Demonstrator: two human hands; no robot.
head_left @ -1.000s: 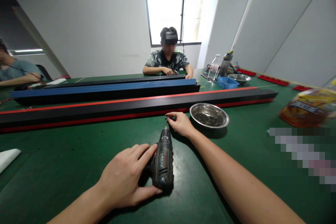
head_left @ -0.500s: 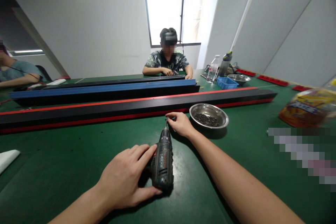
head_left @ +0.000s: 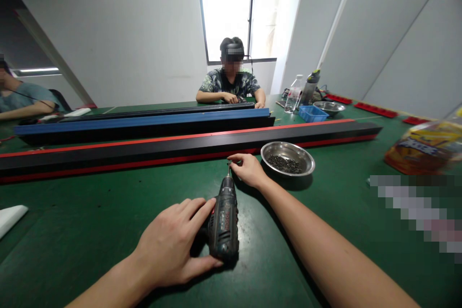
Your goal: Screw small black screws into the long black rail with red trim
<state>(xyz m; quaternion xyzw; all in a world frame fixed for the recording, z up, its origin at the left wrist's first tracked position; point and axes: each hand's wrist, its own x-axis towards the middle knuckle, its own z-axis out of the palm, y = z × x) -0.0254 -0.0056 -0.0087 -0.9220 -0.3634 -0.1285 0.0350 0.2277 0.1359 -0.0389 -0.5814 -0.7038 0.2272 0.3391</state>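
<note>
A black cordless drill (head_left: 224,219) lies on the green table (head_left: 90,231), its bit pointing at the long black-and-red rail (head_left: 144,151). My left hand (head_left: 173,243) is wrapped round the drill's grip. My right hand (head_left: 247,169) pinches at the tip of the drill bit, just in front of the rail; whatever small thing sits between the fingers is too small to name. A steel bowl (head_left: 288,159) of small dark screws stands right beside my right hand.
A blue-and-black rail (head_left: 144,124) lies behind the red one. A person sits across the table (head_left: 231,84), another at far left (head_left: 21,98). Bottles (head_left: 294,94), a blue tray (head_left: 312,113), a second bowl (head_left: 328,107) stand far right; a snack bag (head_left: 422,147) near right; white foam (head_left: 10,214) left.
</note>
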